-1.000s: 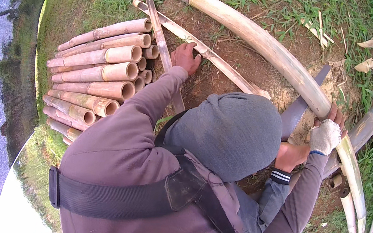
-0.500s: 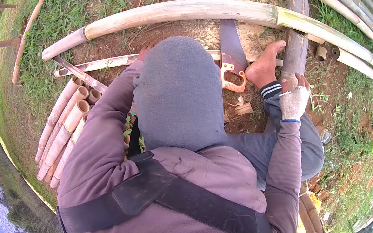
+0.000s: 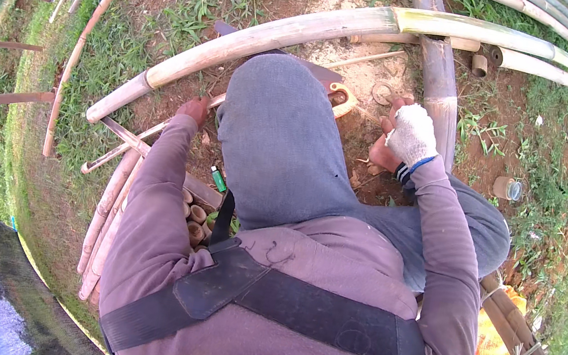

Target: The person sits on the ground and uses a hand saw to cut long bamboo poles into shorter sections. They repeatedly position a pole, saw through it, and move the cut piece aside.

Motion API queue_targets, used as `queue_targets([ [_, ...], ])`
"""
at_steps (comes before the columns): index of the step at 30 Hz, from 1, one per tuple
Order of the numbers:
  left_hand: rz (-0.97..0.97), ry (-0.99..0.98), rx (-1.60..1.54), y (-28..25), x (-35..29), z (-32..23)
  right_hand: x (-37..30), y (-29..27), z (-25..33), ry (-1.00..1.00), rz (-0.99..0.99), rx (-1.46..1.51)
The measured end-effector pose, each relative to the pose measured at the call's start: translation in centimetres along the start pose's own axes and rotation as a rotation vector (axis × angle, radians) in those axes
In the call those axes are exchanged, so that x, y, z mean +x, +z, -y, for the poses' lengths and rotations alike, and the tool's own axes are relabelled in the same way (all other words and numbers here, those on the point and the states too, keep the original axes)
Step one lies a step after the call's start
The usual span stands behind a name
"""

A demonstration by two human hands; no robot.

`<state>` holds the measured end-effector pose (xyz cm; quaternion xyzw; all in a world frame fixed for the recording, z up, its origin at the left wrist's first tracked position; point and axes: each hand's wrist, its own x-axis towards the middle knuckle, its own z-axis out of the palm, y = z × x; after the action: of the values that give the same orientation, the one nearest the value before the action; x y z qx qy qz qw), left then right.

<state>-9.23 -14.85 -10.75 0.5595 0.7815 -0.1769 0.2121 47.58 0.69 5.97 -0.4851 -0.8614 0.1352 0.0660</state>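
Long bamboo pole [image 3: 277,32] ahead of both hands, unheld, lying across grey pole [image 3: 440,83].
Nothing visible pins it, so a knock could roll it. Split strip [image 3: 106,157] runs under or beside left hand [image 3: 194,110]; fingers bent, hold can't tell. Saw [image 3: 324,73] left of gloved right hand [image 3: 413,134], blade partly under pole; careless reach might nick skin. Right fingers half curled, contents can't tell, bare foot [image 3: 379,154] just beside.

Left hand [image 3: 193,110] bare, right [image 3: 413,135] gloved
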Motion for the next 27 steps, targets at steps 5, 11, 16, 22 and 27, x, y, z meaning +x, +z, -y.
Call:
queue_targets([
  [5, -0.025, 0.046, 0.017, -1.2, -0.9, -4.1, 0.4, 13.8, 0.3, 0.348, 0.167, 0.307],
  [11, -0.24, 0.129, -0.09, 3.3, -1.4, 0.6, 3.0, 20.3, 1.8, 1.199, 0.146, 1.534],
  [16, -0.066, 0.108, -0.306, 4.5, -2.7, 1.3, 5.0, 14.5, 1.1, 0.563, 0.019, 1.673],
  [22, 0.047, 0.076, -0.452, 4.0, -3.6, 2.7, 7.7, 6.7, -1.2, 0.006, 0.113, 0.128],
  [27, 0.086, 0.05, -0.562, 3.3, -4.8, 2.7, 8.0, 5.3, -2.5, -0.172, 0.277, -0.057],
])
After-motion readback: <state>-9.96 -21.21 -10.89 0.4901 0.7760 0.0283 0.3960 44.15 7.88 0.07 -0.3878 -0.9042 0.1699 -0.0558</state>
